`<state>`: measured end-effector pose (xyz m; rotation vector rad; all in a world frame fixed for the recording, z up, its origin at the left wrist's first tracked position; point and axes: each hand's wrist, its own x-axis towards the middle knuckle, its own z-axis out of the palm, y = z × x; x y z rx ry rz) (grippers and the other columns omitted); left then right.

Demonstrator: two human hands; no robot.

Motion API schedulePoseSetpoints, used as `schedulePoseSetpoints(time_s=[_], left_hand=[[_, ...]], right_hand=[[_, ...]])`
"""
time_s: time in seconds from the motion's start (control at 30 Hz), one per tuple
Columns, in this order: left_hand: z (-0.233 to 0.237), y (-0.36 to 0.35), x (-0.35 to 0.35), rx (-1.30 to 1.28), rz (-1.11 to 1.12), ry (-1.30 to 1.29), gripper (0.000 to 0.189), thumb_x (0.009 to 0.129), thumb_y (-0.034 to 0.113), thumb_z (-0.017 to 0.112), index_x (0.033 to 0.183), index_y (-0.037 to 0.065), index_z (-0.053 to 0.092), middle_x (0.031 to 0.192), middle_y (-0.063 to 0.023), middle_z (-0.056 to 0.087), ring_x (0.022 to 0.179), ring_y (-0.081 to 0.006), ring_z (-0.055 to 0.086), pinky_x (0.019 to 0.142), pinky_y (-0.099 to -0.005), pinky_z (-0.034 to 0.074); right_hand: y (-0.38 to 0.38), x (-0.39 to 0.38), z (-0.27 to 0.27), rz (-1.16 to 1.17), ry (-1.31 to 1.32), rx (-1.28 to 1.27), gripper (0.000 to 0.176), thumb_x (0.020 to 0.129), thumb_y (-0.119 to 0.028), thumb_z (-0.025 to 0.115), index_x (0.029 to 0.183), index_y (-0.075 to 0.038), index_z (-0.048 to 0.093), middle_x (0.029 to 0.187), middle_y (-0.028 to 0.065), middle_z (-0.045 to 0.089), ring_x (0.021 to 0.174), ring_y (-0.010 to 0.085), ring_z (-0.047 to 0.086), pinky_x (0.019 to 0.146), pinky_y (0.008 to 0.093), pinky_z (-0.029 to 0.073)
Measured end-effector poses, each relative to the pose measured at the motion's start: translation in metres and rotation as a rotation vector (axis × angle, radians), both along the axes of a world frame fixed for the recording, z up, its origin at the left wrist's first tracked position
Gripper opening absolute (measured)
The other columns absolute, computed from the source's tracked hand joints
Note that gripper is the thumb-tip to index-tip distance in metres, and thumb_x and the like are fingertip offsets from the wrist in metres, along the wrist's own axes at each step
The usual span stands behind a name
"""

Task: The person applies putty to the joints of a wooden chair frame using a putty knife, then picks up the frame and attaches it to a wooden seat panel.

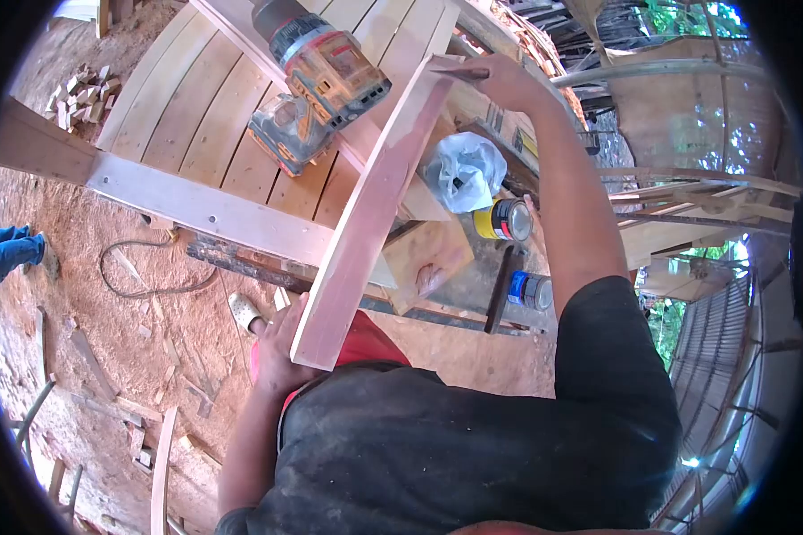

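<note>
A long wooden board with a smeared pinkish patch slants from my waist up toward the slatted wood. My left hand grips its near end at the left edge, the fingers partly hidden behind it. At the far end, my right hand is closed on a thin, dark, flat-bladed tool, which lies against the board's tip. Left of the board, a cordless drill rests on the slatted wooden panel. To the right are a crumpled clear plastic bag and a yellow-and-black can.
A blue-labelled can and a dark bar lie on the work surface beside a stained wood piece. Wood offcuts and a cable are on the dirt floor. Another person's leg shows at far left.
</note>
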<state>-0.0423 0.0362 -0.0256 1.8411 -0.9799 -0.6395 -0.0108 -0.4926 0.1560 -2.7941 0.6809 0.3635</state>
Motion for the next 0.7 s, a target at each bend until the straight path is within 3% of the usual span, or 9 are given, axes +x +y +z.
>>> schedulePoseSetpoints(time_s=[0.07,0.17,0.2,0.3,0.33,0.43,0.57,0.7], left_hand=[[0.000,0.000,0.000,0.008,0.007,0.002,0.092,0.068,0.032,0.085,0.147,-0.001,0.050,0.123,-0.0170,0.070,0.111,-0.0327,0.068,0.091,-0.0475,0.042],[-0.005,0.000,-0.001,-0.008,0.007,-0.001,0.093,0.068,0.033,0.086,0.147,0.000,0.050,0.122,-0.0163,0.070,0.111,-0.0315,0.068,0.089,-0.0476,0.041],[-0.009,0.000,-0.003,-0.010,0.006,-0.005,0.093,0.068,0.033,0.086,0.147,0.000,0.051,0.121,-0.0162,0.070,0.110,-0.0312,0.068,0.089,-0.0478,0.040],[-0.007,0.000,0.000,0.004,0.001,-0.047,0.093,0.067,0.033,0.086,0.147,0.001,0.051,0.120,-0.0160,0.071,0.110,-0.0304,0.068,0.089,-0.0481,0.039],[-0.005,0.000,0.000,0.014,-0.001,-0.060,0.093,0.067,0.033,0.086,0.147,0.001,0.051,0.119,-0.0160,0.071,0.110,-0.0301,0.068,0.089,-0.0481,0.039],[-0.007,0.000,-0.001,0.013,0.003,-0.011,0.093,0.067,0.033,0.086,0.148,0.001,0.051,0.118,-0.0158,0.071,0.111,-0.0297,0.067,0.090,-0.0482,0.038],[-0.006,0.000,-0.001,-0.003,0.010,0.021,0.093,0.068,0.032,0.086,0.148,0.003,0.051,0.118,-0.0152,0.071,0.112,-0.0299,0.067,0.090,-0.0485,0.038],[-0.004,0.001,0.000,0.000,0.010,0.010,0.093,0.066,0.028,0.087,0.149,0.003,0.051,0.119,-0.0161,0.070,0.112,-0.0334,0.067,0.093,-0.0495,0.044]], right_hand=[[0.026,0.016,0.031,-0.169,0.059,-0.037,0.058,0.079,0.001,0.057,0.132,-0.016,0.072,0.125,0.0185,0.072,0.114,0.0297,0.069,0.103,0.0386,0.052],[-0.038,0.018,-0.001,-0.072,-0.043,-0.119,0.052,0.086,0.000,0.051,0.131,-0.017,0.074,0.102,0.0180,0.077,0.089,0.0272,0.072,0.083,0.0400,0.055],[-0.054,0.022,-0.007,-0.069,0.005,-0.161,0.055,0.078,-0.004,0.060,0.132,-0.011,0.072,0.116,0.0174,0.076,0.103,0.0268,0.071,0.094,0.0358,0.054],[-0.065,0.035,-0.014,-0.153,0.065,-0.074,0.058,0.075,-0.004,0.061,0.132,-0.008,0.071,0.107,0.0154,0.076,0.094,0.0210,0.070,0.088,0.0336,0.055],[-0.061,0.039,-0.006,-0.188,0.120,0.017,0.062,0.071,-0.003,0.061,0.132,-0.007,0.072,0.098,0.0119,0.074,0.086,0.0187,0.067,0.081,0.0319,0.054],[-0.064,0.053,-0.008,-0.189,0.140,0.074,0.066,0.068,-0.002,0.061,0.133,-0.008,0.071,0.096,0.0099,0.072,0.085,0.0199,0.065,0.079,0.0328,0.053],[-0.049,0.060,0.004,-0.360,0.170,0.338,0.069,0.066,-0.001,0.061,0.134,-0.006,0.069,0.105,0.0107,0.072,0.092,0.0219,0.067,0.083,0.0346,0.054],[-0.061,0.060,-0.012,-0.287,0.201,0.190,0.066,0.066,0.000,0.061,0.132,-0.005,0.070,0.107,0.0114,0.072,0.095,0.0230,0.067,0.086,0.0343,0.054]])
